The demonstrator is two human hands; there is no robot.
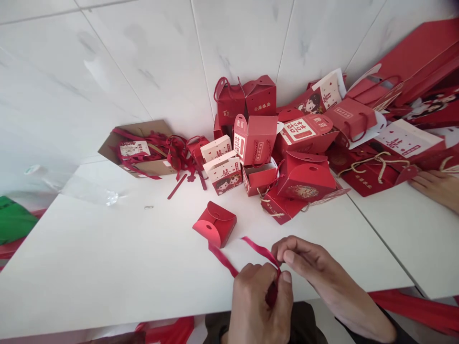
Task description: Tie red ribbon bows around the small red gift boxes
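A narrow red ribbon (258, 248) runs between my two hands in front of me, over the table's near edge. My left hand (258, 301) is closed on it, thumb pressed against the curled forefinger, and one tail trails out to the left. At its right, my right hand (304, 260) has its fingertips drawn together at the ribbon's other stretch. Just beyond the ribbon tails sits a small red gift box (217, 223), its rounded flaps folded over the top. Part of the ribbon is hidden inside my left fist.
Several red and white gift boxes (304, 174) are heaped against the tiled wall. Left of them, an open cardboard box (152, 128) holds tangled red ribbons. A clear plastic bottle (82, 188) lies at the left. Another person's hand (439, 188) rests by boxes at the right edge.
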